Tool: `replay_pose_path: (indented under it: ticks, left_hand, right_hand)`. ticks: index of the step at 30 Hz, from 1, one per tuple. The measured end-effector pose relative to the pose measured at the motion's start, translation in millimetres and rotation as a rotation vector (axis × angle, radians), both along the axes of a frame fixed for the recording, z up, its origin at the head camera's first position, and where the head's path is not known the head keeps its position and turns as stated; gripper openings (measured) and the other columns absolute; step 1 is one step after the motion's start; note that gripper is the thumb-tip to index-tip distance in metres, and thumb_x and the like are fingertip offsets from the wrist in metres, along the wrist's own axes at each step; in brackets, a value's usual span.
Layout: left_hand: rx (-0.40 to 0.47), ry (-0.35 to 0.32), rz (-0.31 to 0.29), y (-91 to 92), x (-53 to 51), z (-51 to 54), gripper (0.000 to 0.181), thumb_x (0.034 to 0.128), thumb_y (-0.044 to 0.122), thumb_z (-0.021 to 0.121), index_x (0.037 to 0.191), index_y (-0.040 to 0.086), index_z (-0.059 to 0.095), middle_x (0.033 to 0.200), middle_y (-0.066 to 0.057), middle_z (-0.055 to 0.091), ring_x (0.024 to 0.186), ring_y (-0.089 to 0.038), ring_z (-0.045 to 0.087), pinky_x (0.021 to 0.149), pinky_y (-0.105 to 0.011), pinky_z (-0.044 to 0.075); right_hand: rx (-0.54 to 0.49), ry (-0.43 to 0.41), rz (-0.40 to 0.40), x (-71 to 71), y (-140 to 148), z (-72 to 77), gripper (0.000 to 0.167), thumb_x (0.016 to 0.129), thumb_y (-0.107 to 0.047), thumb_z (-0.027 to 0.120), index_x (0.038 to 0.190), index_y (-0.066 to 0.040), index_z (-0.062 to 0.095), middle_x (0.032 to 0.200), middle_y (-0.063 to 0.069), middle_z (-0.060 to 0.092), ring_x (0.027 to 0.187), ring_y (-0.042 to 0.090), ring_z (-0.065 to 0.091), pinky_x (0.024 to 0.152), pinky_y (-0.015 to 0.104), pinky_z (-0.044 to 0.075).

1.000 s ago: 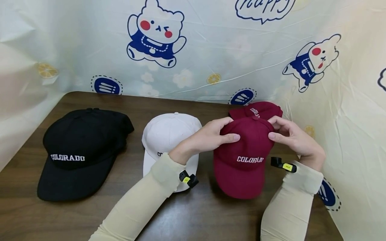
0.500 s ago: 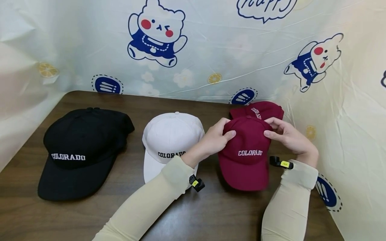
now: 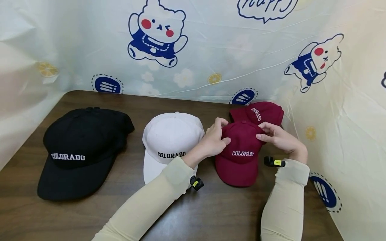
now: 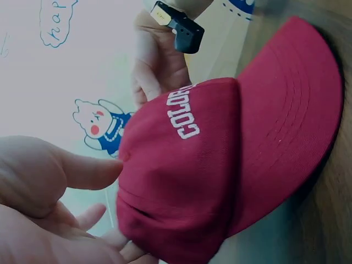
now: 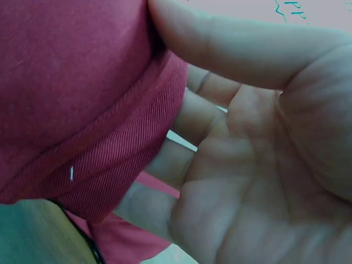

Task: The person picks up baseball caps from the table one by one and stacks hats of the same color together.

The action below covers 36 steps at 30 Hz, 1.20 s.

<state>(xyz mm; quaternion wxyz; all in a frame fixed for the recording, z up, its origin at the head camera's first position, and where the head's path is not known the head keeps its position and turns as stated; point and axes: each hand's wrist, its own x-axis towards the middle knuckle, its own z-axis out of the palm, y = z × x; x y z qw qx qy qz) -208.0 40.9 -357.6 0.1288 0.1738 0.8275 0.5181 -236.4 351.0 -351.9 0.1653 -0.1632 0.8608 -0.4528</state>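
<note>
A maroon baseball cap (image 3: 241,147) lettered COLORADO has its brim toward me, low over the table. My right hand (image 3: 278,135) holds its right rear edge, thumb outside and fingers inside, as the right wrist view shows. At the cap's left side is my left hand (image 3: 212,139). Its thumb (image 4: 93,171) touches the crown in the left wrist view, and its fingers are loosely spread, some partly hidden behind the cap. Behind lies a second maroon cap (image 3: 266,112), partly covered by the first.
A white cap (image 3: 175,134) stands left of the maroon ones, partly covered by my left forearm. Farther left is a black cap (image 3: 84,140). All are on a brown wooden table (image 3: 193,214), with a printed cloth (image 3: 211,50) hanging behind and at the sides.
The front maroon cap has come down and back, then moved left. My right hand has moved left with it. The left hand's fingers have loosened at the cap's side.
</note>
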Motion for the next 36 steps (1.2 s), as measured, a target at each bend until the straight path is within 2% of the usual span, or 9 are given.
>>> replay_pose_path:
  ticks: [6,11,19,23,26,28,31,33,36]
  left_hand:
    - [-0.074,-0.002,-0.043,-0.4,1.4,1.5,0.044,0.1090,0.018,0.060,0.149,0.012,0.042,0.152,-0.016,0.044,0.144,-0.034,0.038,0.117,-0.048,0.036]
    - [-0.118,-0.003,-0.087,-0.6,4.0,1.9,0.047,0.1093,0.022,0.059,0.153,0.011,0.045,0.160,-0.015,0.039,0.150,-0.034,0.035,0.122,-0.049,0.032]
    - [-0.092,0.016,-0.102,-0.8,4.1,2.9,0.050,0.1089,0.021,0.059,0.155,0.008,0.046,0.163,-0.015,0.038,0.151,-0.032,0.035,0.123,-0.048,0.033]
    - [-0.067,0.054,-0.098,-2.9,3.1,5.7,0.050,0.1089,0.021,0.060,0.156,0.008,0.046,0.160,-0.016,0.043,0.148,-0.030,0.040,0.121,-0.047,0.036]
    - [-0.053,0.105,-0.100,-4.1,2.0,7.9,0.050,0.1082,0.020,0.061,0.155,0.007,0.047,0.156,-0.016,0.048,0.146,-0.030,0.045,0.120,-0.046,0.038]
    - [-0.048,0.146,-0.102,-5.1,1.3,9.4,0.050,0.1076,0.020,0.061,0.154,0.006,0.049,0.154,-0.016,0.052,0.145,-0.031,0.047,0.120,-0.046,0.039]
    - [-0.048,0.206,-0.104,-7.3,0.9,13.2,0.049,0.1072,0.021,0.062,0.153,0.008,0.050,0.153,-0.014,0.054,0.144,-0.030,0.049,0.120,-0.045,0.039]
    - [-0.044,0.240,-0.105,-9.0,1.0,16.5,0.048,0.1069,0.021,0.063,0.152,0.009,0.051,0.153,-0.012,0.054,0.143,-0.029,0.049,0.119,-0.044,0.040]
    - [-0.031,0.286,-0.113,-10.9,1.8,22.0,0.048,0.1067,0.022,0.063,0.152,0.010,0.052,0.154,-0.009,0.055,0.142,-0.025,0.051,0.118,-0.042,0.041]
  right_hand:
    - [0.013,-0.014,-0.024,-1.2,-0.5,-4.1,0.029,0.105,-0.014,0.067,0.129,-0.001,0.056,0.110,0.009,0.073,0.100,0.020,0.068,0.089,0.034,0.058]
    - [0.035,-0.062,-0.040,-0.7,0.1,-8.2,0.033,0.103,-0.015,0.069,0.129,0.002,0.057,0.111,0.013,0.072,0.101,0.021,0.067,0.092,0.036,0.058]
    - [0.089,-0.094,-0.079,-1.2,3.6,-13.1,0.038,0.103,-0.017,0.069,0.133,0.002,0.056,0.116,0.021,0.067,0.105,0.027,0.063,0.095,0.044,0.058]
    - [0.114,-0.071,-0.097,-0.3,4.2,-11.4,0.043,0.105,-0.020,0.068,0.141,-0.001,0.055,0.124,0.021,0.066,0.111,0.030,0.062,0.097,0.039,0.057]
    - [0.138,-0.027,-0.125,0.5,7.0,-8.6,0.047,0.107,-0.023,0.065,0.147,-0.002,0.054,0.131,0.021,0.063,0.117,0.031,0.060,0.096,0.030,0.056]
    - [0.163,0.029,-0.161,1.0,9.4,-6.6,0.048,0.108,-0.026,0.063,0.149,-0.003,0.053,0.135,0.021,0.063,0.119,0.032,0.059,0.095,0.023,0.054]
    - [0.175,0.109,-0.259,1.2,12.8,-4.5,0.051,0.110,-0.030,0.059,0.152,-0.003,0.050,0.139,0.021,0.061,0.120,0.032,0.059,0.091,0.018,0.052]
    - [0.168,0.146,-0.342,0.4,14.7,-4.2,0.054,0.111,-0.032,0.056,0.156,-0.003,0.047,0.143,0.022,0.058,0.124,0.032,0.057,0.094,0.022,0.051]
    - [0.102,0.142,-0.478,-1.7,17.8,-4.7,0.061,0.112,-0.036,0.054,0.162,-0.005,0.038,0.154,0.023,0.049,0.137,0.038,0.049,0.110,0.039,0.048]
